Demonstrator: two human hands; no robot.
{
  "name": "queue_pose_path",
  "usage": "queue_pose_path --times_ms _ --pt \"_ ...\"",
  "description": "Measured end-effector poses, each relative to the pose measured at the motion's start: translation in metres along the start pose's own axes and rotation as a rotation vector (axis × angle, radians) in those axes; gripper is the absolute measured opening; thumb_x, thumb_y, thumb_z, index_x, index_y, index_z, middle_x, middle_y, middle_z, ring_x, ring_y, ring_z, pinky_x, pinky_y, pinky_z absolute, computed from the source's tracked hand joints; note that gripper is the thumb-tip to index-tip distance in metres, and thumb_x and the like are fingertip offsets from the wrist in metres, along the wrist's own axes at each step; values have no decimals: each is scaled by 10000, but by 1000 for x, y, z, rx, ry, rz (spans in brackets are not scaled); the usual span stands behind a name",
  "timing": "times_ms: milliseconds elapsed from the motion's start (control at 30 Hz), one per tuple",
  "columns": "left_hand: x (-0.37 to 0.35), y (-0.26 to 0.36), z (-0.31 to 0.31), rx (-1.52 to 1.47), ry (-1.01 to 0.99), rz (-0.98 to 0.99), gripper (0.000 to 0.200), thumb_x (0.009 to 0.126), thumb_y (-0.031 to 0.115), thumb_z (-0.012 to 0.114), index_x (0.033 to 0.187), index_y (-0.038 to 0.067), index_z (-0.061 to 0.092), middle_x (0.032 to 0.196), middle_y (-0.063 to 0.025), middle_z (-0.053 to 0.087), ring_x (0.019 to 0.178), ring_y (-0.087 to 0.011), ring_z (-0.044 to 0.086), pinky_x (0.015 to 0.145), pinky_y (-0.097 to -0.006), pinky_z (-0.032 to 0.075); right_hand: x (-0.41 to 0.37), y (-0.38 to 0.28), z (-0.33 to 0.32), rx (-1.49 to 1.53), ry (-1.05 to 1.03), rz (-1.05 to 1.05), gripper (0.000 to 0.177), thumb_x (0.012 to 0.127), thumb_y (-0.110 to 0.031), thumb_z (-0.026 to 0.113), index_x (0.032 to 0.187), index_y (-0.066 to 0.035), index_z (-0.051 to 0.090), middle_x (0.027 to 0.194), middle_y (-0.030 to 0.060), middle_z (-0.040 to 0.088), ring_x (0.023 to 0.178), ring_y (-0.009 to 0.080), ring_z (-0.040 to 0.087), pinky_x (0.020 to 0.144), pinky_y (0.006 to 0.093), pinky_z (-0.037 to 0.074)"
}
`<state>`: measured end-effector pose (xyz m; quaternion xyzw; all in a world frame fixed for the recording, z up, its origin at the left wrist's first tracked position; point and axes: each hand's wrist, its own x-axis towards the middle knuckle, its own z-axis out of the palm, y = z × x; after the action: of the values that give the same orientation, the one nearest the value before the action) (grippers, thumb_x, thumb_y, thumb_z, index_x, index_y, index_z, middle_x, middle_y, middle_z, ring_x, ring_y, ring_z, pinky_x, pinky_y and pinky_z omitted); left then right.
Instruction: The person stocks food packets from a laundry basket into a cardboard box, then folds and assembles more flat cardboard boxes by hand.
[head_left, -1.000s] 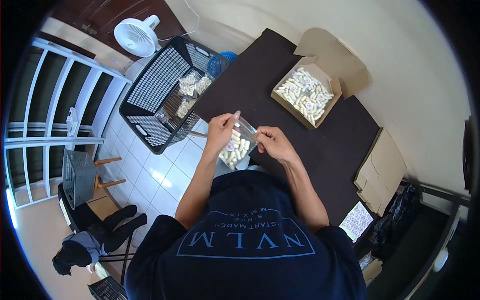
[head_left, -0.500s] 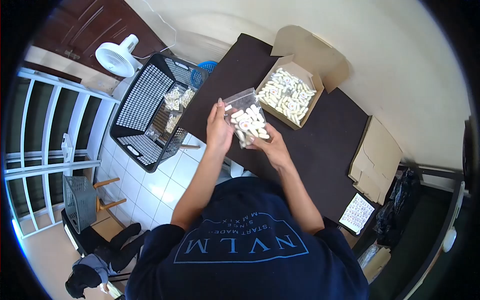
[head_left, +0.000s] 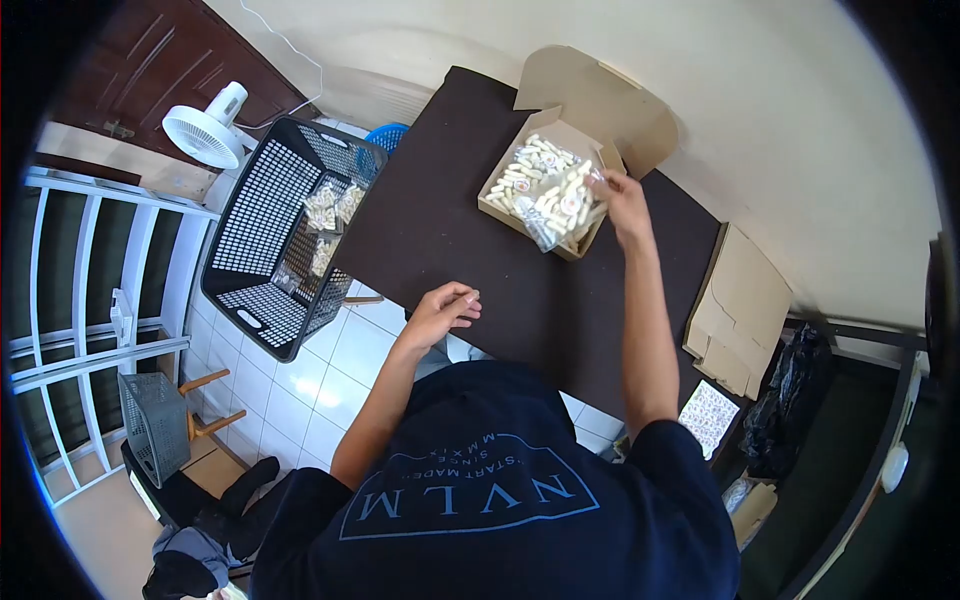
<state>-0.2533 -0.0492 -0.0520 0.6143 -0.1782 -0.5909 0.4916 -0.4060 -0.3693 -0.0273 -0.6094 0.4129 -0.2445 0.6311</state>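
The right hand [head_left: 622, 205] pinches a clear bag [head_left: 567, 207] over the box [head_left: 597, 92], upper centre; the left hand [head_left: 438, 316], mid-frame, hangs loosely parted. Probably light, limp and slippery, the bag suits an edge grip.

Beneath my hands [head_left: 441, 316] lies a dark tabletop [head_left: 415, 205]; beyond them I see a cream wall [head_left: 790, 170], and to their left a brown door [head_left: 185, 65] and white-tiled floor [head_left: 305, 390].

Small packing room: before me, a table [head_left: 420, 200] bears a carton [head_left: 572, 137] of bags [head_left: 538, 163] and flattened cardboard [head_left: 742, 310]; a basket [head_left: 262, 200] holds more bags [head_left: 322, 210].
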Motion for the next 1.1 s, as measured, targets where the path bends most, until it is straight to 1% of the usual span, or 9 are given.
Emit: queue_pose_path --times_ms 300,400,467,500,533,600,633,700,1100 --pt "-6 3 -33 -22 211 34 252 1001 254 576 1122 35 611 1022 -107 672 951 -186 671 816 -316 551 129 42 -3 -574 -240 71 301 820 -249 774 1027 -43 703 855 32 690 842 150 633 719 318 508" --pt "-9 -1 -37 -11 251 10 255 1002 261 572 1127 42 609 1019 -106 674 950 -187 672 814 -315 550 130 53 5 -858 -242 -53 353 818 -294 755 1079 -64 696 957 102 712 921 231 668 793 364 524" --pt "-9 -5 -38 -20 274 -4 247 1000 257 573 1107 41 628 1002 -88 679 935 -171 664 806 -305 529 108 54 23 -1226 20 -357 366 845 -274 700 1111 -23 677 1074 187 691 987 312 669 874 388 520" --pt "-8 -7 -39 -21 276 -7 247 1000 257 573 1107 41 628 1002 -88 679 935 -171 664 806 -305 529 98 44 33 -1156 -66 -175 523 932 -354 595 1327 -15 547 1396 236 513 1268 384 511 1042 464 429" --pt "-7 -8 -39 -28 267 -9 249 1000 260 575 1106 41 628 1001 -86 679 934 -170 664 806 -303 529 88 51 45 -1157 -70 -174 523 932 -354 595 1327 -15 547 1396 236 513 1268 384 511 1042 464 429" --pt "-5 -9 -37 -37 260 -15 251 999 263 576 1106 42 628 999 -85 679 934 -170 665 805 -302 528 68 68 68 -1139 106 -275 675 976 -469 480 1441 15 404 1526 256 336 1419 437 296 1141 550 271" --pt "-2 -7 -35 -20 252 -24 253 999 266 577 1105 41 628 1000 -83 679 933 -167 664 805 -300 528 64 83 74 -1139 103 -273 675 976 -469 480 1441 15 404 1526 256 336 1419 437 296 1141 550 271" --pt "-1 -6 -31 -1 244 -37 256 999 268 578 1104 40 628 1001 -82 679 931 -164 663 804 -299 527 53 98 83 -1244 -9 -268 782 988 -561 369 1509 13 274 1593 242 184 1475 452 116 1174 597 119" --pt "35 29 -25 113 212 54 262 997 260 578 1094 24 636 994 -92 680 933 -162 654 803 -304 522 47 78 89 -1024 -26 -85 842 977 -614 313 1533 11 214 1616 242 67 1474 484 34 1188 574 66"
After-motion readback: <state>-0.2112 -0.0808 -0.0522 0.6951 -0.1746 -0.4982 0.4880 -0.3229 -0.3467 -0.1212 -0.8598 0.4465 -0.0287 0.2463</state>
